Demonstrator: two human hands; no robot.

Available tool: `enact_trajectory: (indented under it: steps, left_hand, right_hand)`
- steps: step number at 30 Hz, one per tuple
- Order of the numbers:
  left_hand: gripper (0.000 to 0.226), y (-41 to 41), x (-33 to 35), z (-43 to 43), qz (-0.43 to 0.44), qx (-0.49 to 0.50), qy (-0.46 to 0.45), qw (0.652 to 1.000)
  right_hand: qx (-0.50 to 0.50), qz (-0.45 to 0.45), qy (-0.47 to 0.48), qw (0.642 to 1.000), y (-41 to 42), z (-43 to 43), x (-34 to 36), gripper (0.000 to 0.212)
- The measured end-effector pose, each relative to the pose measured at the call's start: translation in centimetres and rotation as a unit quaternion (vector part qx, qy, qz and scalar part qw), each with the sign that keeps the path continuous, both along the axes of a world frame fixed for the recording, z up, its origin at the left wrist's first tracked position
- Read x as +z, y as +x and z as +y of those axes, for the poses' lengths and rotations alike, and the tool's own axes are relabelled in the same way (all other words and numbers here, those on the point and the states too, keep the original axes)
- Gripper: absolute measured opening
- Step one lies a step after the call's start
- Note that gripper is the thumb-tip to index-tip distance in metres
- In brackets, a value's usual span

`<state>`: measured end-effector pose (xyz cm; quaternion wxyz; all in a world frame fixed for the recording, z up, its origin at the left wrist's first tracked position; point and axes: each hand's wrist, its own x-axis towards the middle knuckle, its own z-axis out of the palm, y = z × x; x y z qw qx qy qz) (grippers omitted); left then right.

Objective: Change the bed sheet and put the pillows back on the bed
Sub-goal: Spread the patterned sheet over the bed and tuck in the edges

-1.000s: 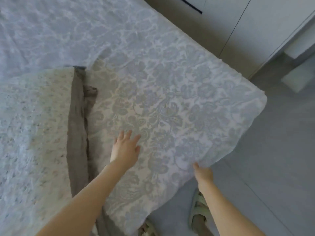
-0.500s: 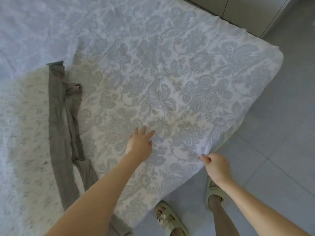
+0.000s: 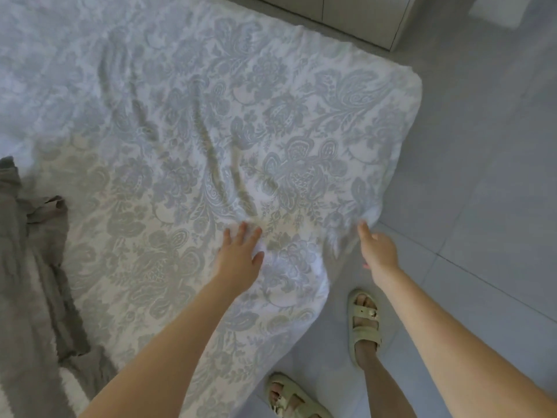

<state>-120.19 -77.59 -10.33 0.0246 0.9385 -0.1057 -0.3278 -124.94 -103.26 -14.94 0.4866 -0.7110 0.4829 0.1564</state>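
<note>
— Where did we find the white bed sheet with the grey-blue floral print [image 3: 271, 131]?

— We found it spread over the bed [image 3: 404, 116], filling most of what we could see. Its right edge hung down toward the pale grey tiled floor [image 3: 482, 206]. Long creases ran from the far middle of the sheet down to the near right edge.

— And the hands?

— The left hand [image 3: 241, 260] lay flat on the sheet close to that near right edge, fingers straight and spread, holding nothing. The right hand [image 3: 376, 251] was just to its right, at the drooping edge, with one finger reaching the blurred fabric. We could not tell whether it gripped the sheet or only touched it.

— What else did we note?

— A crumpled grey-brown cloth [image 3: 36, 267] lay along the left side of the bed, partly over a white fluffy cover [image 3: 70, 387] at the near left. On the floor at the near right we saw two feet, one in a pale green strapped sandal [image 3: 363, 324] just beside the hanging sheet, the other in a second green sandal [image 3: 289, 396] nearer to us. Pale cabinet doors [image 3: 346, 13] stood beyond the bed's far right corner.
</note>
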Motion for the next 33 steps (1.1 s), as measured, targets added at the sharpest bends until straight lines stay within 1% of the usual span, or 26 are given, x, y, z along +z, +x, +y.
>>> enact_trajectory:
  steps: [3, 5, 8, 11, 13, 16, 19, 22, 23, 24, 25, 26, 27, 29, 30, 31, 32, 33]
  left_hand:
    - [0.058, 2.2, -0.2, -4.0, -0.02, 0.009, -0.022, 1.0]
    - [0.058, 3.8, -0.3, -6.6, -0.043, 0.005, -0.02, 0.999]
    - [0.057, 6.1, -0.6, -10.0, -0.064, -0.012, -0.016, 0.998]
    - [0.06, 8.1, -0.8, -13.5, -0.057, -0.029, -0.028, 0.998]
    - [0.061, 9.1, -0.6, -15.3, -0.057, -0.032, -0.026, 0.998]
    - [0.059, 10.6, -0.1, -17.3, -0.057, -0.057, -0.029, 0.996]
    - [0.058, 12.6, 0.4, -18.6, -0.056, -0.113, -0.016, 0.992]
    - [0.057, 14.5, 0.5, -19.6, -0.049, -0.146, -0.021, 0.988]
    - [0.058, 15.0, 0.5, -20.0, -0.051, -0.151, -0.032, 0.987]
    - [0.058, 15.5, 0.4, -20.3, -0.052, -0.155, -0.045, 0.986]
    - [0.057, 15.9, 0.3, -20.6, -0.054, -0.159, -0.055, 0.984]
    - [0.057, 16.3, 0.0, -21.1, -0.057, -0.168, -0.064, 0.982]
    - [0.057, 16.7, -0.3, -21.5, -0.062, -0.182, -0.068, 0.979]
    - [0.058, 17.6, -0.7, -22.5, -0.075, -0.209, -0.06, 0.973]
    - [0.059, 18.0, -0.9, -23.1, -0.081, -0.22, -0.052, 0.971]
    - [0.059, 18.4, -0.9, -23.2, -0.09, -0.228, -0.04, 0.969]
    - [0.06, 18.9, -1.1, -23.7, -0.097, -0.243, -0.036, 0.965]
    - [0.06, 19.4, -1.3, -24.1, -0.109, -0.261, -0.034, 0.958]
  right_hand:
    - [-0.123, -0.028, 0.114, 0.985, 4.8, -2.1, -0.9, 0.043]
    - [-0.134, -0.047, 0.137, 0.98, 6.7, -3.0, -1.4, 0.03]
    - [-0.07, -0.059, 0.106, 0.99, 7.2, -4.1, -1.9, 0.028]
    - [0.053, -0.07, 0.046, 0.995, 7.2, -4.5, -1.6, 0.027]
    - [0.119, -0.084, 0.006, 0.989, 7.4, -5.0, -1.2, 0.033]
    - [0.164, -0.102, -0.112, 0.975, 6.5, -6.8, -1.0, 0.043]
    - [0.156, -0.085, -0.147, 0.973, 5.9, -7.3, -1.1, 0.047]
    - [0.125, -0.048, -0.117, 0.984, 6.6, -7.6, -1.0, 0.028]
    - [0.102, -0.041, -0.104, 0.988, 7.2, -8.2, -0.9, 0.025]
    - [0.064, -0.038, -0.088, 0.993, 7.8, -9.0, -0.9, 0.027]
    - [0.026, -0.035, -0.068, 0.997, 8.6, -10.1, -1.0, 0.037]
    - [0.01, -0.034, -0.043, 0.998, 9.3, -11.1, -1.0, 0.049]
    - [-0.003, -0.037, 0.002, 0.999, 10.2, -11.9, -0.9, 0.052]
    - [0.003, -0.049, 0.091, 0.995, 11.7, -12.1, -1.2, 0.036]
    - [0.006, -0.059, 0.103, 0.993, 12.3, -11.9, -1.1, 0.041]
    - [0.011, -0.072, 0.103, 0.992, 12.8, -11.4, -0.9, 0.047]
    - [0.02, -0.079, 0.073, 0.994, 12.9, -11.5, -0.7, 0.049]
    - [0.036, -0.086, 0.022, 0.995, 12.7, -11.7, -0.8, 0.05]
